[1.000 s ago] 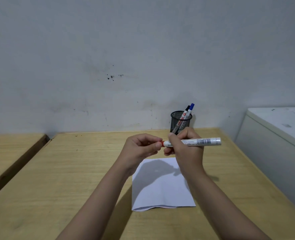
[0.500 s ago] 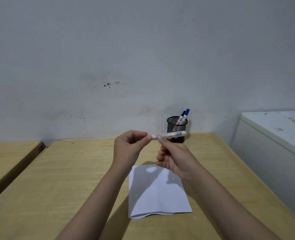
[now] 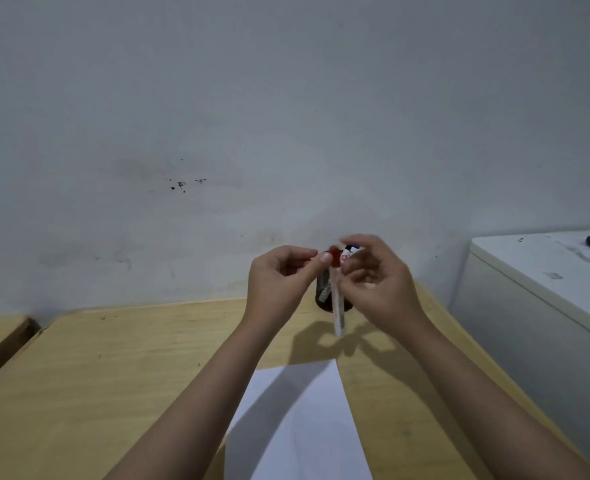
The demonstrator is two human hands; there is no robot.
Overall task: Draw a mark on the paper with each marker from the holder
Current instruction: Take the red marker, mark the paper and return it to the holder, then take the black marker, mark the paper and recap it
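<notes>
Both raised above paper [image 3: 297,424]: left hand [image 3: 279,285] pinching red cap [image 3: 335,259], right hand [image 3: 380,289] loosely curled around blurred, hanging marker [image 3: 336,306] (grip unclear), before holder [image 3: 323,292].

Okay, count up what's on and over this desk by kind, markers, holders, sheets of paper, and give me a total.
Markers: 3, the red-capped marker held in the hands, plus 2 markers in the holder, partly hidden by fingers
Holders: 1, the black mesh holder
Sheets of paper: 1, the white paper
Total: 5

Both hands [image 3: 331,282] hold a blurred red-capped marker [image 3: 337,306] above the paper [image 3: 300,431].
</notes>
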